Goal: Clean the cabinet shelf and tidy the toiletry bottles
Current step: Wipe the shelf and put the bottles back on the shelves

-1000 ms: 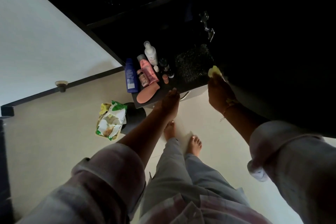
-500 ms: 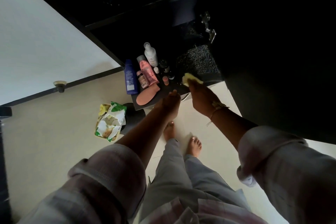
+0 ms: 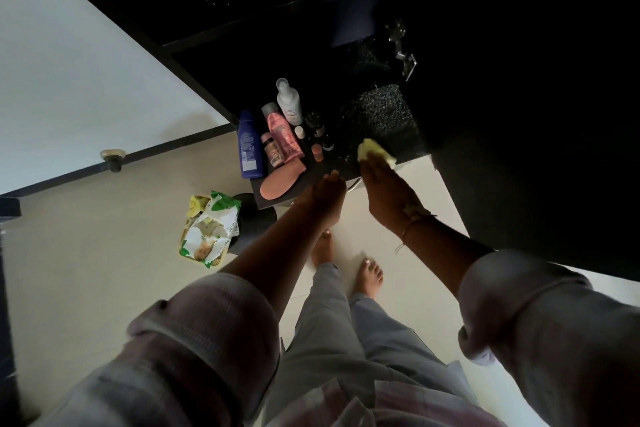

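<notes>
A dark speckled cabinet shelf holds a cluster of toiletries at its left end: a blue bottle, a pink bottle, a white bottle, a small brown bottle, a peach tube lying flat, and several small jars. My right hand presses a yellow cloth flat onto the shelf just right of the jars. My left hand rests on the shelf's front edge, below the peach tube's end, holding nothing.
A green-and-white wipes pack lies on the pale floor to the left, against a dark round object. A metal hinge hangs above the shelf's right end. My bare feet stand under the shelf edge. Dark cabinet surrounds the shelf.
My right hand slid the yellow cloth leftward along the shelf, from its right end to beside the small jars. My left hand stayed on the front edge.
</notes>
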The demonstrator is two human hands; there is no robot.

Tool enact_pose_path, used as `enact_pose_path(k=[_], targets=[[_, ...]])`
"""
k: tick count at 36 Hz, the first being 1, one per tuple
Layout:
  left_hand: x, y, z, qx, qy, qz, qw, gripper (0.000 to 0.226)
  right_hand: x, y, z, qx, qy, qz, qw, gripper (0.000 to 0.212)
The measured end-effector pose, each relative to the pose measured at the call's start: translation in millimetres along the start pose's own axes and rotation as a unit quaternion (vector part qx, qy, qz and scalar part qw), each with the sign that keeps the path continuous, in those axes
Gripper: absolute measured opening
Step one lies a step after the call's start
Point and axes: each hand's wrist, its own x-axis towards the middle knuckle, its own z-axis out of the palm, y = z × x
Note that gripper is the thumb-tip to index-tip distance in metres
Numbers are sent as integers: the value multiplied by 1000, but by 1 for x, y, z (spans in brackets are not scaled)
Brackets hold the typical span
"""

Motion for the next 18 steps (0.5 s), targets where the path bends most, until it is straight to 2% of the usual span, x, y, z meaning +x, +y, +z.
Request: enact_pose_path(k=[2, 5, 6, 8, 12, 14, 16, 18], targets=[[1, -1, 0, 4, 2, 3, 1000, 74, -4, 11, 16, -35, 25, -57, 997, 57], [1, -3, 1, 8, -4, -3, 1000, 74, 7, 28, 13, -93, 30, -27, 995, 53], [1, -3, 1, 10, -5, -4, 1000, 74, 10, 30, 7, -124, 51, -14, 991, 53], [0, -2, 0, 17, -9, -4, 1000, 73, 15, 36, -7, -211, 40, 27, 976, 52], [0, 0, -1, 24, -11, -4, 1000, 76, 22, 52, -22, -181, 5, 92, 979, 49], [0, 0, 0, 25, -5, -3, 1000, 74, 26, 54, -28, -169, 24, 121, 978, 48], [-2, 0, 0, 29, -8, -1, 1000, 73, 25, 41, -43, -134, 50, 133, 981, 30], [0, 0, 1, 33, -7, 3, 999, 71, 19, 35, -48, -134, 76, 62, 986, 7]])
